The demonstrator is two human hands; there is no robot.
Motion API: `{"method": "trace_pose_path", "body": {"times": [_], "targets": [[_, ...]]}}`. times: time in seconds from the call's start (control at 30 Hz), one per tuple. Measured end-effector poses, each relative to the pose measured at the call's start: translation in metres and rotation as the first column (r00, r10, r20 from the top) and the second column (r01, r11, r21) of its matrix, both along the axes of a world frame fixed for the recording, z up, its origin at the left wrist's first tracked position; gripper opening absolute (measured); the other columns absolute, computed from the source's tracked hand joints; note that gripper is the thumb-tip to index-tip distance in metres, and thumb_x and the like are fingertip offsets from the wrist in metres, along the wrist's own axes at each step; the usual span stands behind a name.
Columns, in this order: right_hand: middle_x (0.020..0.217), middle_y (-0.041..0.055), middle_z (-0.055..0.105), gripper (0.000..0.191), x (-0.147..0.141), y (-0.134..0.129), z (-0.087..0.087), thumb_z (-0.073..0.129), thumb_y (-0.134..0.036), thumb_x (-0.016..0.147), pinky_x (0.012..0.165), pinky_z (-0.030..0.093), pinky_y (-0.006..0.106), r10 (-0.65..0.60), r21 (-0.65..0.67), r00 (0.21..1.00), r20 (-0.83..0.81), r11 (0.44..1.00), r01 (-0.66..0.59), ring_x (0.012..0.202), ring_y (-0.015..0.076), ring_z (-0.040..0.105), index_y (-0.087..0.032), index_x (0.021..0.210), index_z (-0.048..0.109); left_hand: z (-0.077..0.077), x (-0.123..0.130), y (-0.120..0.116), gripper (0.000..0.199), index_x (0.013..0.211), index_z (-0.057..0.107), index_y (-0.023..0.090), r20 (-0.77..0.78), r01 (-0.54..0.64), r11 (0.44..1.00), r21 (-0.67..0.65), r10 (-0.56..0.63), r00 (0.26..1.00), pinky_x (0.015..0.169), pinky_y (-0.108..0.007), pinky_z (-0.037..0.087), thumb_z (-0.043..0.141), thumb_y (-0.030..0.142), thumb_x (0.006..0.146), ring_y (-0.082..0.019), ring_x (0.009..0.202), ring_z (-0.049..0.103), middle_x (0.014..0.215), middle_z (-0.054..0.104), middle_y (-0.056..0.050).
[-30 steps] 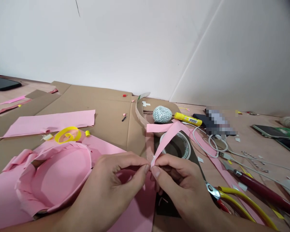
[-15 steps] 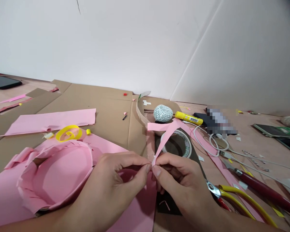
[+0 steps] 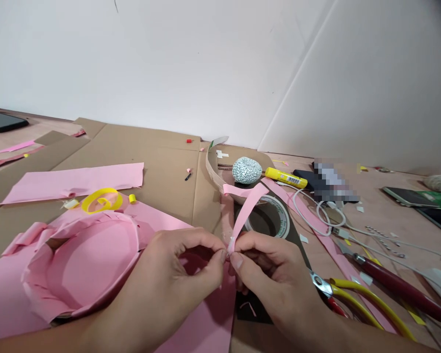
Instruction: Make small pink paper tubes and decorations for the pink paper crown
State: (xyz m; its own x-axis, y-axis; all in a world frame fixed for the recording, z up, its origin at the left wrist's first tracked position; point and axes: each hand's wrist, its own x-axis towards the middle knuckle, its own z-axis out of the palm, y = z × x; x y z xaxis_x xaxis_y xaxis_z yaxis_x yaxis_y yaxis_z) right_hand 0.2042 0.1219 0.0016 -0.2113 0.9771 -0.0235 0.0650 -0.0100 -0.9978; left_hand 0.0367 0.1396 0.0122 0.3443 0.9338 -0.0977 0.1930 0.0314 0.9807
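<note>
A narrow pink paper strip [image 3: 247,212] rises from between my fingertips and bends over to the left near the tape roll. My right hand [image 3: 275,274] pinches its lower end between thumb and index finger. Close beside it, my left hand [image 3: 180,279] is also closed in a pinch at the same end; a small whitish bit shows there, too small to name. Under both hands lies a large pink paper sheet [image 3: 202,323]. To the left, a round pink paper tray [image 3: 91,264] with a folded, pleated rim rests on that sheet.
Behind the hands stand a tape roll [image 3: 284,220], a patterned ball [image 3: 247,170] and a yellow glue stick [image 3: 285,177]. Yellow-handled scissors [image 3: 363,304], a red-handled knife [image 3: 404,287] and white cables [image 3: 312,223] lie right. A yellow paper ring [image 3: 90,203] is left, on cardboard [image 3: 165,191].
The view has shifted slightly. The strip's upper part leans a little differently, its fold now lower and nearer the tape roll. Both hands keep their pinch at its lower end.
</note>
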Motion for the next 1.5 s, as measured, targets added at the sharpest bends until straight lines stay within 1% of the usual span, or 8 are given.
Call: {"method": "trace_pose_path", "body": {"times": [0.23,0.37,0.5,0.63,0.77,1.23,1.37,1.5], "targets": [[0.061,-0.0026,0.051,0.019,0.001,0.000,-0.003,0.055,-0.022,0.088,0.050,0.038,0.021,-0.009,0.001,1.000,0.009,1.000,0.009,0.054,0.0101,0.047,-0.018,0.070,0.060,-0.002,-0.003,-0.002,0.013,0.073,0.073,0.021,-0.028,-0.038,0.999,0.035,0.039,0.999,0.063,-0.017,0.054,0.063,0.015,0.080,-0.013,0.068,0.068,0.071,0.073,0.003],[0.062,-0.0025,0.053,0.017,0.001,0.000,-0.002,0.057,-0.023,0.088,0.050,0.039,0.021,-0.020,0.016,1.000,0.005,1.000,0.020,0.055,0.0099,0.048,-0.017,0.073,0.063,0.002,-0.002,-0.005,0.013,0.080,0.076,0.023,-0.057,-0.047,0.989,0.141,0.055,0.997,0.063,-0.017,0.055,0.064,0.025,0.085,-0.015,0.075,0.071,0.077,0.074,0.002],[0.061,-0.0032,0.052,0.016,0.000,-0.001,0.000,0.058,-0.021,0.086,0.050,0.038,0.020,-0.020,0.031,1.000,0.023,0.999,0.020,0.054,0.0092,0.047,-0.017,0.072,0.063,0.002,-0.001,-0.005,0.015,0.086,0.078,0.024,-0.109,-0.017,0.978,0.207,0.041,0.993,0.067,-0.017,0.055,0.063,0.022,0.087,-0.014,0.075,0.071,0.079,0.075,0.003],[0.060,-0.0032,0.051,0.017,0.000,0.000,-0.001,0.057,-0.021,0.086,0.049,0.037,0.020,-0.024,0.029,0.999,0.048,0.999,0.023,0.054,0.0093,0.046,-0.017,0.070,0.062,-0.001,-0.002,-0.005,0.019,0.076,0.074,0.023,-0.132,-0.003,0.984,0.176,0.027,0.991,0.065,-0.015,0.053,0.059,0.019,0.087,-0.013,0.073,0.069,0.076,0.074,0.004],[0.061,-0.0027,0.052,0.017,0.000,0.000,-0.002,0.057,-0.022,0.087,0.050,0.037,0.020,-0.012,0.024,0.998,0.060,1.000,0.010,0.055,0.0097,0.046,-0.017,0.071,0.063,-0.004,-0.002,-0.004,0.017,0.078,0.074,0.022,-0.093,-0.003,0.995,0.097,0.012,0.996,0.068,-0.016,0.053,0.059,0.017,0.085,-0.012,0.074,0.068,0.079,0.075,0.004],[0.058,-0.0040,0.050,0.016,0.004,0.001,0.001,0.054,-0.021,0.084,0.049,0.033,0.022,-0.059,-0.013,0.998,0.030,0.998,0.060,0.052,0.0100,0.046,-0.018,0.068,0.056,0.002,-0.005,0.003,0.011,0.069,0.068,0.018,-0.093,-0.188,0.982,0.011,0.188,0.978,0.055,-0.018,0.043,0.063,0.020,0.078,-0.011,0.060,0.058,0.062,0.064,0.003],[0.056,-0.0041,0.050,0.019,0.008,0.003,-0.001,0.053,-0.021,0.086,0.050,0.034,0.023,-0.086,-0.012,0.996,-0.029,0.996,0.085,0.052,0.0104,0.046,-0.019,0.067,0.055,0.002,-0.008,0.003,0.008,0.072,0.068,0.017,-0.085,-0.217,0.976,-0.033,0.213,0.973,0.056,-0.019,0.042,0.063,0.021,0.077,-0.012,0.061,0.056,0.064,0.063,0.003],[0.056,-0.0040,0.051,0.019,0.009,0.005,-0.001,0.053,-0.022,0.086,0.052,0.036,0.023,-0.134,0.032,0.979,-0.153,0.990,0.141,0.052,0.0108,0.047,-0.019,0.068,0.055,0.007,-0.001,0.005,0.010,0.068,0.065,0.017,-0.085,-0.239,0.971,0.016,0.240,0.967,0.056,-0.019,0.042,0.064,0.021,0.077,-0.011,0.059,0.054,0.061,0.059,0.003]]}}
